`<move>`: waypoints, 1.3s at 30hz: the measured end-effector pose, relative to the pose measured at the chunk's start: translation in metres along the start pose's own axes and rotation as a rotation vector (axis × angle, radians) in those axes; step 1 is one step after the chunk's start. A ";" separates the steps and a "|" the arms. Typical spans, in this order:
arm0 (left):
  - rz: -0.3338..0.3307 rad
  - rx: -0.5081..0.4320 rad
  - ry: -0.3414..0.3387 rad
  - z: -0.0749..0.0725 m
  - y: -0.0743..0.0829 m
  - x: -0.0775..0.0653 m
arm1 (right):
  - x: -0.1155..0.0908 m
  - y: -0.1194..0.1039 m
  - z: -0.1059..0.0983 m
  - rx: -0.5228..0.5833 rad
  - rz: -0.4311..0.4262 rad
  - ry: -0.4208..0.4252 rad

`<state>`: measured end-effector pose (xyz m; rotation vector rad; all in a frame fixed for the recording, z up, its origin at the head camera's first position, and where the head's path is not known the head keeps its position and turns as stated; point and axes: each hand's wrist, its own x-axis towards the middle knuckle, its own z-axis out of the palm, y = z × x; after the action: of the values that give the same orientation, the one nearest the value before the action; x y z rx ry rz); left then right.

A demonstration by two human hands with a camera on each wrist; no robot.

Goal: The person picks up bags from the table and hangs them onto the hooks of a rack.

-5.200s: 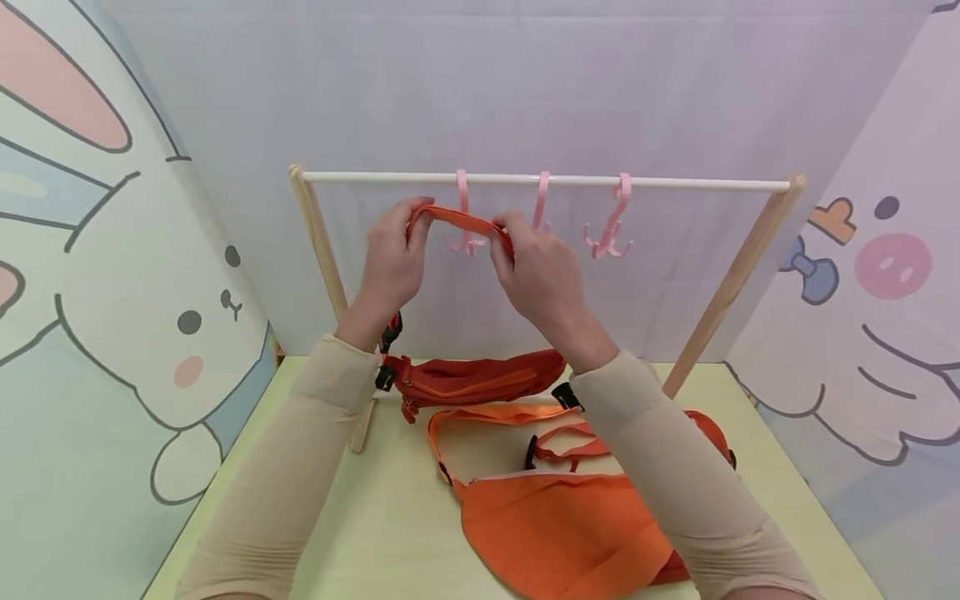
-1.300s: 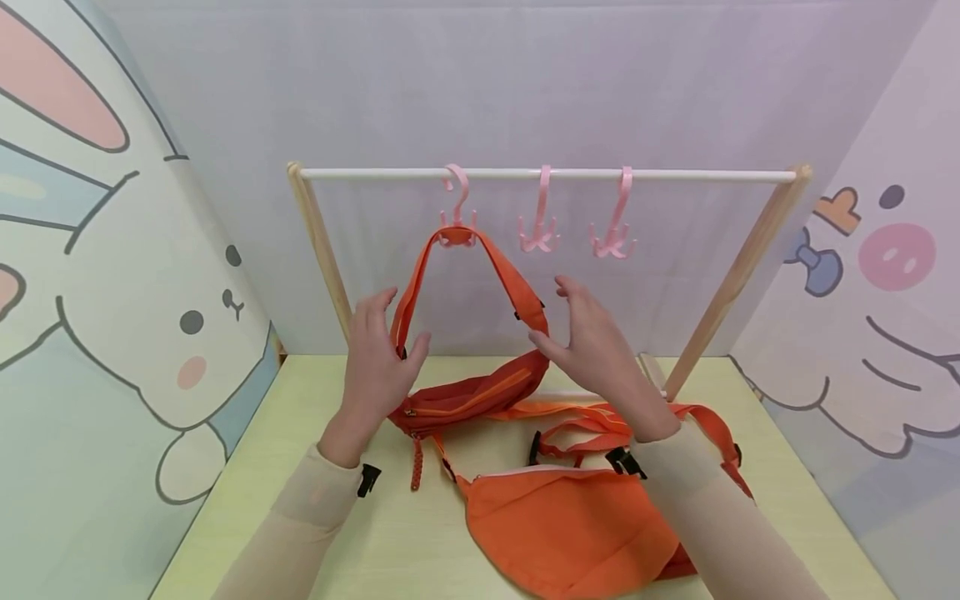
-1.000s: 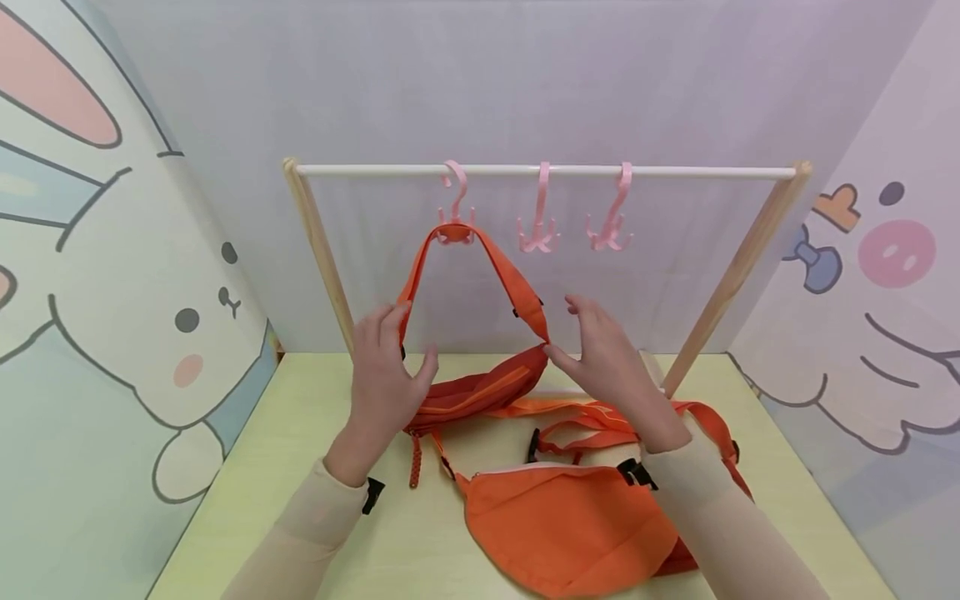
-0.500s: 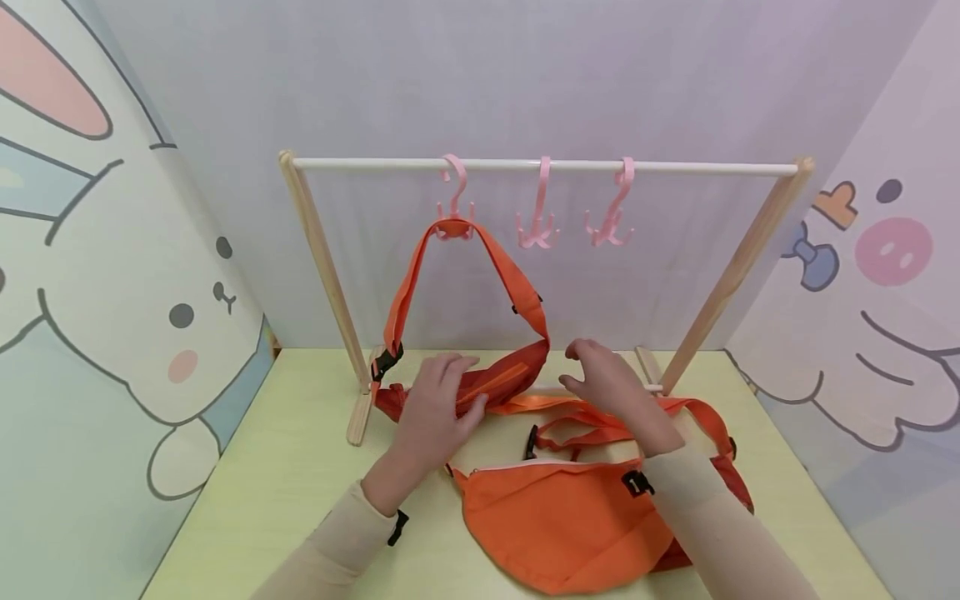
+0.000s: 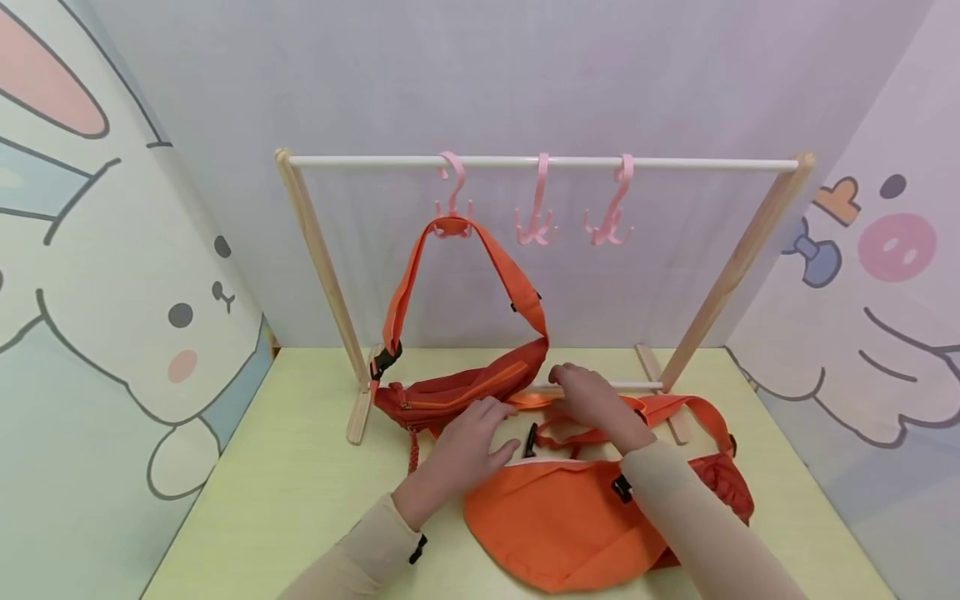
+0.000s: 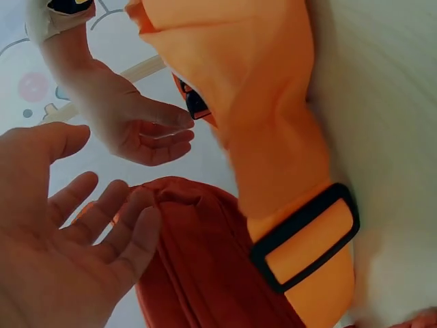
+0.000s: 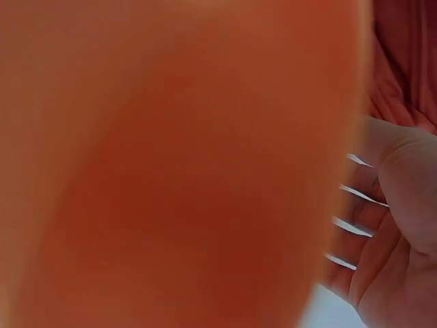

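A dark red waist bag [image 5: 465,385] hangs by its orange strap from the left pink hook [image 5: 453,187], its left end lower than its right. Lying on the table is an orange waist bag [image 5: 558,521], its strap [image 5: 708,417] looped behind it. My left hand [image 5: 468,442] hovers between the two bags, fingers apart and nothing in them; the left wrist view shows its open palm. My right hand [image 5: 592,404] is over the orange bag's strap, fingers loosely bent. Orange cloth blocks much of the right wrist view, so contact with the strap is unclear.
Two more pink hooks [image 5: 536,200] hang on the white rail [image 5: 705,164]. Wooden legs [image 5: 322,267] hold the rail at both ends. Another dark red bag [image 5: 726,483] lies partly beneath the orange one. Cartoon-printed walls [image 5: 127,333] stand on both sides.
The red bag's strap went from both hands onto the left hook. Both hands have since let go and come down toward the orange bag, the left one moving rightward.
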<state>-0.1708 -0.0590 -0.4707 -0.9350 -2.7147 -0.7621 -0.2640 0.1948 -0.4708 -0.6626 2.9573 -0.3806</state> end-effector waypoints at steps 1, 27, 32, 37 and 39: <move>-0.027 -0.007 -0.033 0.002 0.000 0.000 | 0.002 -0.001 0.003 -0.013 -0.003 -0.014; -0.180 -0.007 -0.161 0.015 -0.009 -0.007 | 0.006 -0.006 0.023 -0.180 -0.136 -0.037; -0.192 -0.038 -0.127 0.013 -0.010 -0.005 | -0.006 -0.008 0.019 -0.155 -0.174 0.024; -0.199 -0.053 -0.113 0.012 -0.013 -0.002 | -0.019 -0.012 0.014 -0.121 -0.244 0.091; -0.203 -0.054 -0.113 0.013 -0.014 -0.002 | -0.024 -0.015 0.011 -0.095 -0.268 0.102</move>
<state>-0.1779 -0.0629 -0.4883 -0.7417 -2.9351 -0.8464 -0.2346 0.1898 -0.4769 -1.0879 3.0020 -0.3013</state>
